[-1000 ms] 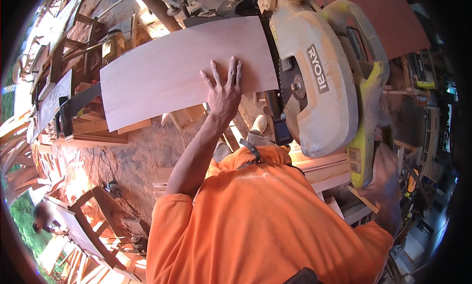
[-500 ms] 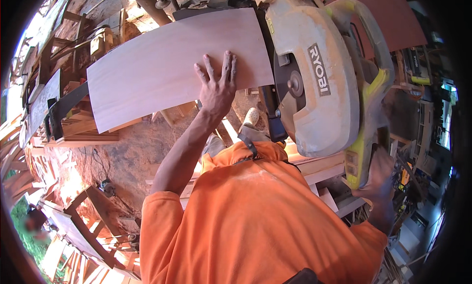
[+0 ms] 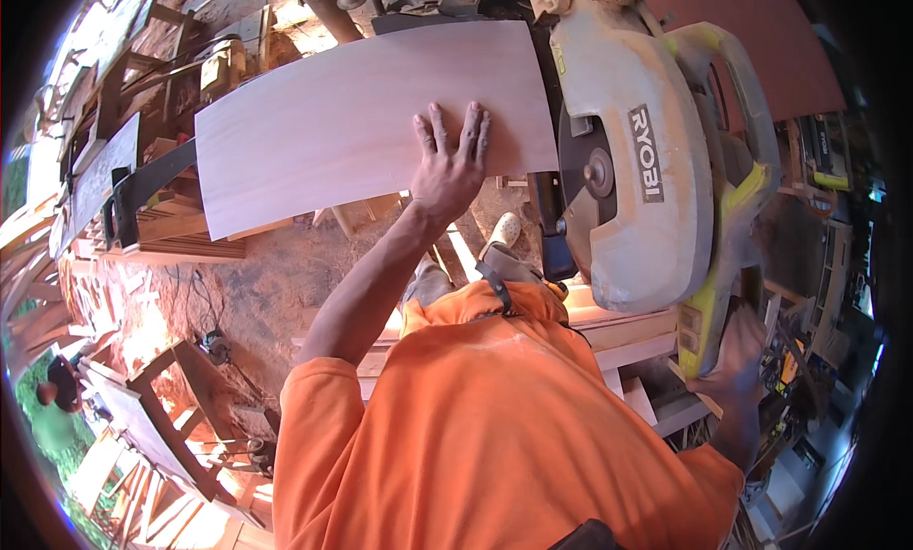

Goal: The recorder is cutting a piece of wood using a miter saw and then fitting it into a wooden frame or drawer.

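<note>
A long, pale pinkish board (image 3: 314,122) lies across the upper middle, its right end beside the dark circular blade (image 3: 580,150) of a large grey and lime-green saw (image 3: 642,245). My left hand (image 3: 450,169) rests palm down on the board near that end, fingers spread. At the lower right, my right hand (image 3: 728,355) is closed on the saw's lime-green handle (image 3: 699,331), partly hidden by it.
A black hand saw (image 3: 157,179) sits left of the board by stacked planks (image 3: 190,248). A power tool (image 3: 214,345) is on the dusty ground. Another person (image 3: 57,388) is at the far lower left beside a wooden frame (image 3: 152,407). A reddish sheet (image 3: 742,27) stands upper right.
The view has shifted slightly. The saw's housing sits a little lower in the picture relative to the board. Both my hands keep their places on board and handle.
</note>
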A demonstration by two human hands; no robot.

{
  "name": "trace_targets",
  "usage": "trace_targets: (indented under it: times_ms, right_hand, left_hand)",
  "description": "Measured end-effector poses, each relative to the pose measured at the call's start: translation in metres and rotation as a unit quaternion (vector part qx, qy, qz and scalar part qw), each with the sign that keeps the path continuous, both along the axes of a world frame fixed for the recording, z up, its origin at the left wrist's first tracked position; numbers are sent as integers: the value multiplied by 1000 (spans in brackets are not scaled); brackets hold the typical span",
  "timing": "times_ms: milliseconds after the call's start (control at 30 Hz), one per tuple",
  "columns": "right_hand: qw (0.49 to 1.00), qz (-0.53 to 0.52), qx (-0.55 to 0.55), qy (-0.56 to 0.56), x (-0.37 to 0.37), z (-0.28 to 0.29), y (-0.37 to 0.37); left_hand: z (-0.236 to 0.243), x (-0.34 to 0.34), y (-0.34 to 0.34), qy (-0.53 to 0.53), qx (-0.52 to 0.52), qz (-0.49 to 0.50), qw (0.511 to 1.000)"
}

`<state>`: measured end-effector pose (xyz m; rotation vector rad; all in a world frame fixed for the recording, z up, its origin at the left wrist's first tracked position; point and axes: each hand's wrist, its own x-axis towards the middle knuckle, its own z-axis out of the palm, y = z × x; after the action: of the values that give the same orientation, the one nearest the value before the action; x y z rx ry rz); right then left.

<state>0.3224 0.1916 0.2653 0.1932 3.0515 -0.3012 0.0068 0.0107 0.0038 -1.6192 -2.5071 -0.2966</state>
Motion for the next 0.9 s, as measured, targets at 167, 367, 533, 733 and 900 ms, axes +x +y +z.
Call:
trace_targets:
  times_ms: [167, 367, 533, 733, 900]
  right_hand:
    - [998, 15, 46, 35, -3, -3, 2]
    - [999, 12, 34, 29, -17, 6, -7]
    - [1000, -3, -12, 16, -23, 3, -5]
    - [1000, 3, 22, 8, -2, -2, 1]
    - [1000, -3, 26, 4, 3, -3, 2]
  left_hand:
    - [2, -2, 1, 11, -7, -2, 1000]
    - [6, -4, 1, 54, -20, -13, 998]
    - [8, -6, -7, 40, -41, 0, 998]
    - [7, -4, -3, 46, -29, -9, 998]
    - [9, -1, -1, 1, -17, -2, 1000]
